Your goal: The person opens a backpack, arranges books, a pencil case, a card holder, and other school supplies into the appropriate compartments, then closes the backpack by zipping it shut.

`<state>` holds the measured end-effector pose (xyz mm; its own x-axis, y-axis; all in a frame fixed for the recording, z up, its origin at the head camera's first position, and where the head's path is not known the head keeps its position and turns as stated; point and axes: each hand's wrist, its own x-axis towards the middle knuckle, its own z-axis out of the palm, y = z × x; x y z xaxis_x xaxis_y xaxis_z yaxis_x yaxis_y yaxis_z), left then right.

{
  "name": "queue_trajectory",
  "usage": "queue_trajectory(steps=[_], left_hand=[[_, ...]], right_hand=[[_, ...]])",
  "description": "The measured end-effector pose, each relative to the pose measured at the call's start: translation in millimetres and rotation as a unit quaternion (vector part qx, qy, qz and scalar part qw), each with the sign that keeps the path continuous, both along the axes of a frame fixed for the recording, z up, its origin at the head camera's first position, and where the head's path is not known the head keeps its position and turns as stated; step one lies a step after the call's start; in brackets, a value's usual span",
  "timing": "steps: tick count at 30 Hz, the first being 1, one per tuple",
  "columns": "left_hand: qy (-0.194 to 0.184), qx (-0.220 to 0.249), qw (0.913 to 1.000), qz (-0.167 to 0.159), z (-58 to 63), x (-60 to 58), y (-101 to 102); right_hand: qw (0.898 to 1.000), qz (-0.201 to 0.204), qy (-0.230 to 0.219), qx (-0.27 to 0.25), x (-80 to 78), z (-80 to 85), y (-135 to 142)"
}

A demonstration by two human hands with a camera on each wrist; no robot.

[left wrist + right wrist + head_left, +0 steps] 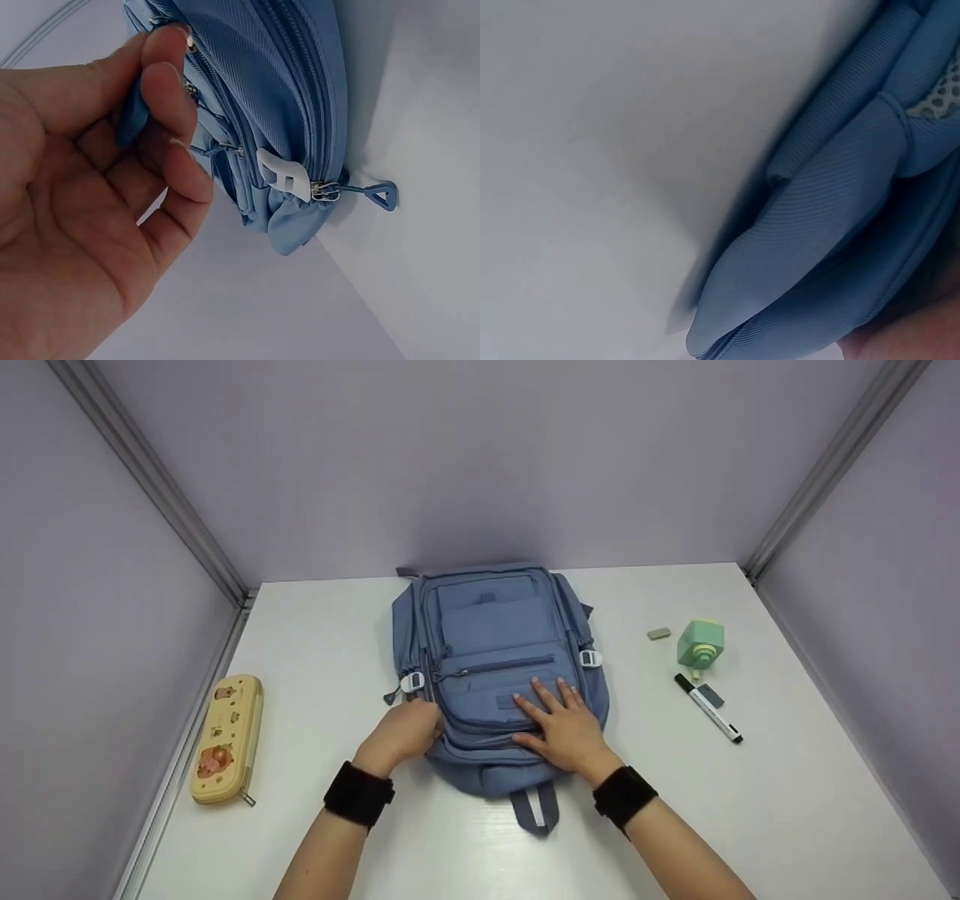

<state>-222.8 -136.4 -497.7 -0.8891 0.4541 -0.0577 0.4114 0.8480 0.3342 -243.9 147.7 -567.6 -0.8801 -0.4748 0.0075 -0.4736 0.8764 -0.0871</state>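
A blue backpack (491, 622) lies flat on the white table, its front face up and its top loop toward me. My left hand (405, 731) is at its near left side. In the left wrist view, thumb and forefinger pinch a blue zipper pull (133, 116), partly hidden by the fingers. Another zipper pull with a triangular loop (382, 195) hangs beside a white buckle (285, 176). Flat on the lower front pocket, my right hand (566, 731) rests with its fingers spread. The right wrist view catches mainly the bag's blue fabric and an edge of that hand.
On the left lies a yellow pencil case (227, 739) with cartoon prints. To the right are a beige eraser (659, 634), a mint-green boxy object (700, 641) with a round nozzle, a black-and-white marker (709, 709) and a small dark grey block (710, 695). Pale walls enclose the table.
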Motion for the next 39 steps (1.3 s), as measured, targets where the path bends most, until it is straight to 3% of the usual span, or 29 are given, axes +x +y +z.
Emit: queue_trajectory(steps=[8, 15, 24, 28, 32, 36, 39], left_hand=[[-0.024, -0.013, 0.9987, -0.042, 2.2, 5.2, 8.6], [-0.056, 0.009, 0.9932, -0.101, 0.7, 9.2, 33.9], [-0.030, 0.020, 0.9940, -0.103, -2.7, 9.8, 51.0], [0.003, 0.023, 0.9949, -0.098, -0.8, 11.5, 53.2], [0.064, 0.003, 0.9944, -0.083, -2.5, 11.3, 54.7], [0.138, -0.015, 0.9885, -0.060, -3.7, 9.1, 55.1], [0.168, -0.003, 0.9845, -0.049, -2.6, 7.6, 55.6]], right_hand=[[1.000, 0.002, 0.004, -0.005, 0.8, 1.2, -1.2], [1.000, 0.009, 0.026, -0.002, 1.3, 1.9, -1.0], [1.000, 0.010, 0.019, 0.000, 0.7, -0.3, 0.4], [1.000, 0.007, 0.013, 0.003, 1.6, 1.2, -0.3], [1.000, 0.003, 0.014, 0.001, 6.3, 8.4, -3.5], [0.999, 0.005, 0.049, 0.006, 13.7, 20.5, -11.5], [0.996, 0.027, 0.084, -0.017, 19.0, 28.7, -20.6]])
